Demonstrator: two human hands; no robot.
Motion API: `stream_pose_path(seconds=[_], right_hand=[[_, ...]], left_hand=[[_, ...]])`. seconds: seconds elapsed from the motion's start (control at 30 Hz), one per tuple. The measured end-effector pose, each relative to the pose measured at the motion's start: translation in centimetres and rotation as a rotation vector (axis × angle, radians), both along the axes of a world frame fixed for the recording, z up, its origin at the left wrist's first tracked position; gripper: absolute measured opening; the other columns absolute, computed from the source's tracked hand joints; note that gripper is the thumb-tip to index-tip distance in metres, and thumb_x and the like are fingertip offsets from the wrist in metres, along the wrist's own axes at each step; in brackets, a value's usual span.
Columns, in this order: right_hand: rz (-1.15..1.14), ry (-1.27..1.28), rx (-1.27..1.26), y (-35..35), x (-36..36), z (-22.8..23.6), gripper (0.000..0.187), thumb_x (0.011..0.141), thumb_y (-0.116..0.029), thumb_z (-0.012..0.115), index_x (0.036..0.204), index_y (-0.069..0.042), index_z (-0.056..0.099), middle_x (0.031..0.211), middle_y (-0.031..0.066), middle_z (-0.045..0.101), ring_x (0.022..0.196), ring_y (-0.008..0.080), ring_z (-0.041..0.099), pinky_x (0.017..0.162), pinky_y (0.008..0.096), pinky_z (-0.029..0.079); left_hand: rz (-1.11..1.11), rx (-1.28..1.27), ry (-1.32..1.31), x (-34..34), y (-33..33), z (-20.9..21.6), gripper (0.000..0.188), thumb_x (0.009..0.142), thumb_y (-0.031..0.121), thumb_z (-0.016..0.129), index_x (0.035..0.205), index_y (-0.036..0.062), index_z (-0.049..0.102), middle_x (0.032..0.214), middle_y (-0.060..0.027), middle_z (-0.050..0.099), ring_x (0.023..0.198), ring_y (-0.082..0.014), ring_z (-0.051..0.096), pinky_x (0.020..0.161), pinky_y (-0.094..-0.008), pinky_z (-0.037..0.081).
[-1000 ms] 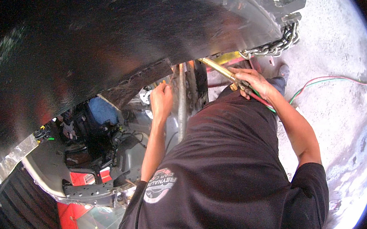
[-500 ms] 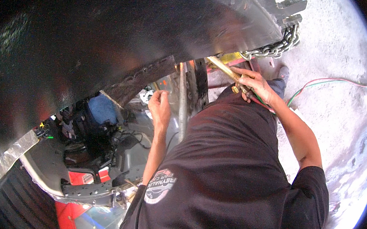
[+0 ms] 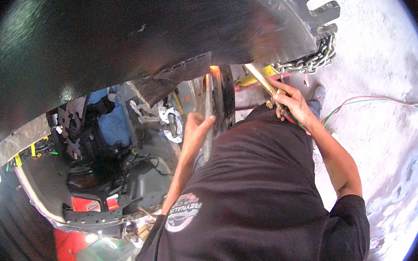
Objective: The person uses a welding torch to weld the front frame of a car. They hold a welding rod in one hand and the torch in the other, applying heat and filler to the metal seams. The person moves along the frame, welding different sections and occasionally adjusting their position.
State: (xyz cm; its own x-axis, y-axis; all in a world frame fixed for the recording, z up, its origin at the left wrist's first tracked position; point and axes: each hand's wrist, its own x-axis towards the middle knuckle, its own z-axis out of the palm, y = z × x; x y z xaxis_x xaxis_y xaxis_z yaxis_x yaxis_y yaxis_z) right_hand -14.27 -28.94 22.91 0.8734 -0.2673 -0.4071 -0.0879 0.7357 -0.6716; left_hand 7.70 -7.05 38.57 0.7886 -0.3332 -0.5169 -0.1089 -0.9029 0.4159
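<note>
A brass gas torch (image 3: 259, 78) is in my right hand (image 3: 291, 104), its tube reaching up and left under the large dark panel. From its valve end, below my fingers, run a red and a green hose. My left hand (image 3: 198, 125) is closed, its fingers curled and its thumb pointing right against the edge of an upright grey metal bar (image 3: 208, 100). Whether that hand holds anything is hidden. Close to the bar's top, a patch of metal (image 3: 216, 73) shows orange, near the torch tube's far end. The torch's tip is out of sight behind the panel.
The dark curved panel (image 3: 143, 30) overhangs the work. A steel chain (image 3: 308, 60) hangs at its right end, above a yellow bar (image 3: 247, 80). Red and green hoses (image 3: 366, 98) cross the pale floor. Left lie wiring, blue cloth (image 3: 115, 125) and a white crumpled thing (image 3: 171, 122).
My left hand has moved right, toward the metal bar, and its thumb now points at it. The right hand still grips the torch. The view has shifted slightly.
</note>
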Motion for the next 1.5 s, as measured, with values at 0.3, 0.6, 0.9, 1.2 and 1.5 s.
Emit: stream_pose_path(seconds=[0.3,0.6,0.9,1.2,1.5], right_hand=[[-0.013,0.015,-0.016,-0.3,-1.3,1.6,0.061,0.099,-0.023,0.062,0.155,-0.006,0.045,0.092,0.0086,0.069,0.056,0.0138,0.061,0.050,0.0279,0.050],[0.049,0.061,-0.160,-1.3,-2.6,4.2,0.060,0.099,-0.018,0.058,0.155,-0.003,0.044,0.088,0.0076,0.067,0.058,0.0148,0.063,0.049,0.0279,0.051],[0.087,0.018,-0.291,-2.7,-4.2,7.3,0.063,0.096,-0.021,0.060,0.154,0.000,0.046,0.087,0.0076,0.065,0.059,0.0157,0.063,0.051,0.0295,0.049],[0.106,0.047,-0.293,-3.7,-5.9,9.6,0.068,0.092,-0.029,0.065,0.153,-0.002,0.049,0.092,0.0076,0.063,0.061,0.0159,0.062,0.053,0.0295,0.049],[0.121,0.066,-0.363,-4.3,-6.8,10.4,0.071,0.093,-0.029,0.064,0.153,0.004,0.045,0.089,0.0109,0.069,0.060,0.0159,0.063,0.053,0.0282,0.050]], left_hand=[[0.279,-0.228,0.272,-1.2,0.5,-0.7,0.033,0.087,0.021,0.070,0.114,0.0066,0.057,0.091,-0.0046,0.063,0.084,-0.0147,0.058,0.076,-0.0313,0.047],[0.231,-0.456,0.371,-2.2,1.2,-1.0,0.026,0.085,0.013,0.065,0.109,0.0040,0.069,0.093,-0.0040,0.066,0.086,-0.0133,0.060,0.080,-0.0282,0.047],[0.162,-0.572,0.273,-2.8,0.4,-3.1,0.018,0.083,0.010,0.063,0.093,-0.0012,0.075,0.089,-0.0039,0.069,0.087,-0.0137,0.061,0.082,-0.0264,0.046],[0.226,-0.590,0.181,-4.7,-1.4,-7.2,0.019,0.081,0.010,0.064,0.092,-0.0006,0.076,0.071,0.0045,0.061,0.058,-0.0058,0.048,0.053,-0.0259,0.036],[0.270,-0.703,0.183,-5.0,-3.2,-6.2,0.016,0.081,0.007,0.065,0.091,-0.0007,0.075,0.081,-0.0022,0.068,0.074,-0.0103,0.059,0.067,-0.0261,0.045]])
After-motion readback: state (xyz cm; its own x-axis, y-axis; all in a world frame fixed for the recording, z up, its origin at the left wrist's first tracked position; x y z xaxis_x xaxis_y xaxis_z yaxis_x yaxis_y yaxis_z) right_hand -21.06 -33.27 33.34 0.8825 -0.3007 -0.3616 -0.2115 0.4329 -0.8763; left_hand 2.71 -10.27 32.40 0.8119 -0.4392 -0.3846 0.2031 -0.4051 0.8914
